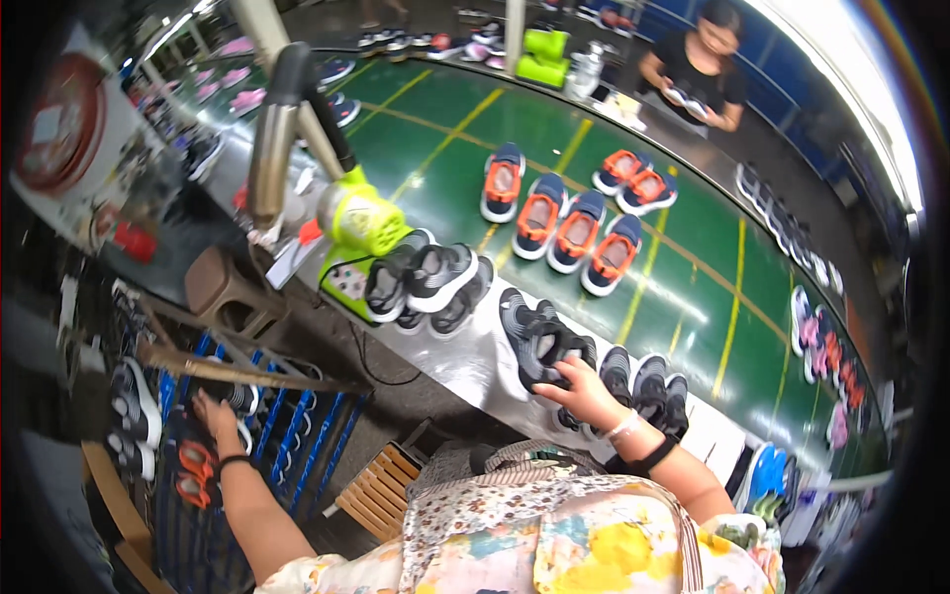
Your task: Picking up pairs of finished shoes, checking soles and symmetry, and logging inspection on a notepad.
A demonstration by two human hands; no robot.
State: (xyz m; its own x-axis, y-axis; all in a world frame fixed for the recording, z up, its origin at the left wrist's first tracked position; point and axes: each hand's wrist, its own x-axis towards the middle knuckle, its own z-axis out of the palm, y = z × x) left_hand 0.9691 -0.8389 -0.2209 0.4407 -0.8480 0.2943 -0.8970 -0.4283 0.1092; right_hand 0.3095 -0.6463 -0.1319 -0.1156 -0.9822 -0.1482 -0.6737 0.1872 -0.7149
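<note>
My right hand (pixel 586 394) is at the white counter strip, its thumb and fingers closed on the near end of a black-and-grey sneaker (pixel 542 354) in a tight cluster of similar ones. More black sneakers (pixel 648 384) stand just right of that hand. Far to the left and lower down, my left hand (pixel 217 416) reaches over a blue-barred shoe rack (pixel 288 436), fingers stretched out. It is beside dark shoes with orange linings (pixel 195 473); whether it touches one is unclear. Black shoes with white soles (pixel 136 401) lie left of it.
A green, yellow-lined work surface (pixel 455 148) carries navy-and-orange sneakers (pixel 576 233). A lime-green machine (pixel 361 218) and black-and-grey sneakers (pixel 435 277) stand left on the counter. A wooden slatted stool (pixel 381 490) and brown stool (pixel 226 292) are below. A person (pixel 701 64) handles shoes across.
</note>
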